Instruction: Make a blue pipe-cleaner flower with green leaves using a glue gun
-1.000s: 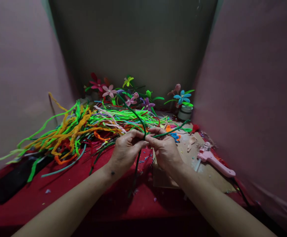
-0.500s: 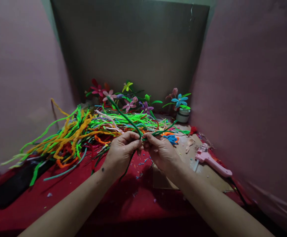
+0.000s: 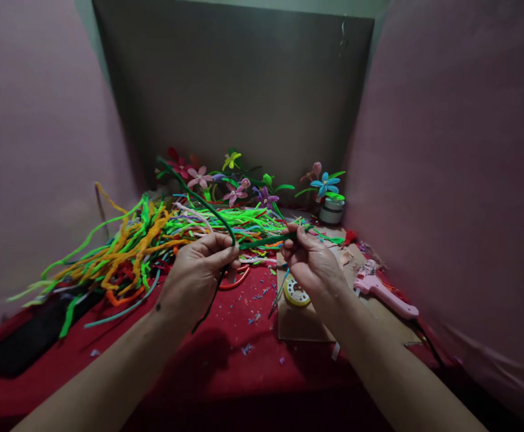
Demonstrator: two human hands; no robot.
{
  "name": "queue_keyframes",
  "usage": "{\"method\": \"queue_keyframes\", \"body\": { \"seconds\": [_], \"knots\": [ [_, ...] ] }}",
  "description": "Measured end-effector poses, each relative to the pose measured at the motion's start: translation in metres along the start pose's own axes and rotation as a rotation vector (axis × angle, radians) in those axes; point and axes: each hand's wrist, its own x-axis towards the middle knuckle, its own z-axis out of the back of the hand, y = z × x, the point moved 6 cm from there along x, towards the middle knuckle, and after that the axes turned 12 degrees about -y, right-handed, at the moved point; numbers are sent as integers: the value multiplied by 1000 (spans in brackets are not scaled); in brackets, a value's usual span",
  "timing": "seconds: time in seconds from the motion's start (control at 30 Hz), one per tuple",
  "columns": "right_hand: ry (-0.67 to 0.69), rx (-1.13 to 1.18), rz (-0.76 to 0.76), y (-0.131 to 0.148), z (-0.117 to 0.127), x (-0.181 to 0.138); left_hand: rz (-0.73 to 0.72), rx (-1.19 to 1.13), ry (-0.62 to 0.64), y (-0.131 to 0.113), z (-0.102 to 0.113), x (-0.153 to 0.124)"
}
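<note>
Between my hands runs a dark green pipe cleaner (image 3: pixel 266 241), held above the table. My left hand (image 3: pixel 198 264) pinches it between thumb and finger. From that pinch one long green length slants up and left toward the flowers, and a darker end hangs below. My right hand (image 3: pixel 313 258) pinches the other part of the green pipe cleaner near its right end. Behind my hands lies a heap of pipe cleaners (image 3: pixel 131 252) in green, orange, pink and other colours.
Pipe-cleaner flowers (image 3: pixel 234 193) stand along the back, with a blue flower (image 3: pixel 326 185) above a small jar (image 3: pixel 332 211). At right, a pink glue gun (image 3: pixel 385 291) lies on cardboard (image 3: pixel 302 327), near a yellow-rimmed roll (image 3: pixel 296 293). A black object (image 3: pixel 27 345) rests at left on red cloth (image 3: pixel 225 372).
My hands have drawn apart, left hand leftward and right hand up and rightward. The green pipe cleaner now stretches between them, and the yellow-rimmed roll has come into sight.
</note>
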Motion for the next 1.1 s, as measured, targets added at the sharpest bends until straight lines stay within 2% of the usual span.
{"method": "queue_keyframes", "body": {
  "seconds": [0.07,0.13,0.17,0.23,0.27,0.33,0.4,0.43,0.53,0.63,0.7,0.87,1.0,1.1],
  "knots": [
    [9,-66,56,11,5,2,-8,-9,-19,-5,4,1],
    [-4,-188,244,34,9,-3,2,-17,-24,-9,10,3],
    [-50,-264,438,51,11,-10,15,-9,-23,-10,12,4],
    [-86,-425,936,82,3,-43,29,24,-8,-13,15,5],
    [-20,-560,1083,84,-9,-59,27,45,16,-14,14,4],
    [299,-931,1197,62,-41,-83,9,76,94,-15,8,2],
    [529,-1155,1174,31,-60,-93,7,80,171,-14,0,0],
    [598,-1216,1146,17,-65,-94,20,79,200,-12,-3,-2],
    [638,-1234,1027,-7,-68,-81,78,61,287,-8,-8,-5],
    [602,-1152,844,-11,-59,-65,109,50,348,-8,-6,-7],
    [545,-1142,753,-9,-53,-58,127,60,331,-9,-1,-8],
    [492,-1109,738,-7,-48,-61,161,166,327,-6,2,-14],
    [421,-1048,689,-10,-44,-57,202,167,324,-3,0,-22],
    [361,-891,469,-16,-37,-49,245,152,348,-3,0,-25]
  ]
}}
